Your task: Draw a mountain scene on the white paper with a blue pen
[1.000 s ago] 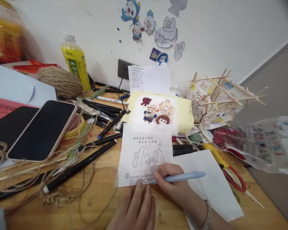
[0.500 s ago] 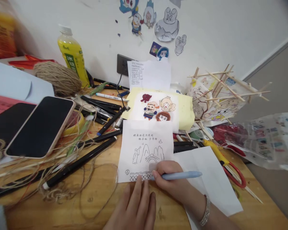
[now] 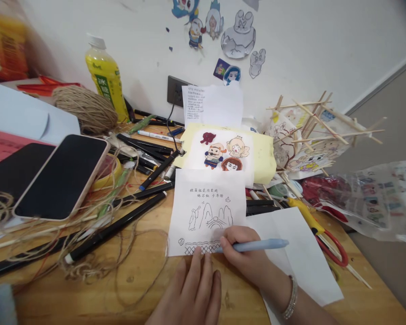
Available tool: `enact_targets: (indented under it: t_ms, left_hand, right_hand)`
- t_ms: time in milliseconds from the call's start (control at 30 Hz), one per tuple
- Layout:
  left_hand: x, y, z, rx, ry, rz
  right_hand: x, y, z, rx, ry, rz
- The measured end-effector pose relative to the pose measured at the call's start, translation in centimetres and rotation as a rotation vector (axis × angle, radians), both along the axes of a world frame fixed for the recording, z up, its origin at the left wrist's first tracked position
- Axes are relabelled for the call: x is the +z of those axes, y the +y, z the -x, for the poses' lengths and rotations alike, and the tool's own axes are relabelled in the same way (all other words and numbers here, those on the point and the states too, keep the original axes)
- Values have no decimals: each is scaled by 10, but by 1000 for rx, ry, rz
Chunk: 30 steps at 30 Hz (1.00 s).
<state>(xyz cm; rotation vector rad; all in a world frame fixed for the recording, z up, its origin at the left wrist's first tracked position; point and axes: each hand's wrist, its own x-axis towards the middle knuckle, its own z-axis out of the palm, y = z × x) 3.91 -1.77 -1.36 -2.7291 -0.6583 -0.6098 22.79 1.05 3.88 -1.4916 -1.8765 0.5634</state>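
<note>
A white sheet (image 3: 189, 180) lies on the desk, bearing handwritten characters, a line drawing of mountains, a figure and a bridge, and a crosshatched band along its lower edge. My right hand (image 3: 245, 253) grips a light blue pen (image 3: 262, 244), its tip low at the crosshatched band. Fingers stretched out, my left hand (image 3: 196, 289) rests flat with its fingertips on the bottom edge of the sheet. Beneath my right forearm is another blank white sheet (image 3: 291, 253). Behind the drawing, a yellow-edged page (image 3: 264, 153) carries coloured cartoon figures.
On the left are a phone (image 3: 62, 176), loose twine (image 3: 88, 266), black markers (image 3: 118, 225), a twine ball (image 3: 84, 108) and a yellow drink bottle (image 3: 106, 81). Yellow-and-red scissors (image 3: 331, 248), a stick-and-paper frame (image 3: 311, 131) and plastic bags (image 3: 362, 198) occupy the right.
The whole view has shifted slightly, so everything appears a little further right. The pen has moved slightly right along the crosshatched band; my left hand stays on the sheet's edge.
</note>
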Motion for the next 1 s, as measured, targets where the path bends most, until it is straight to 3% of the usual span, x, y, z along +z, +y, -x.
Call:
enact_targets:
  t_ms: [1000]
  left_hand:
    - [-1, 2, -1, 5, 4, 6]
  right_hand:
    - [-2, -2, -7, 17, 4, -1]
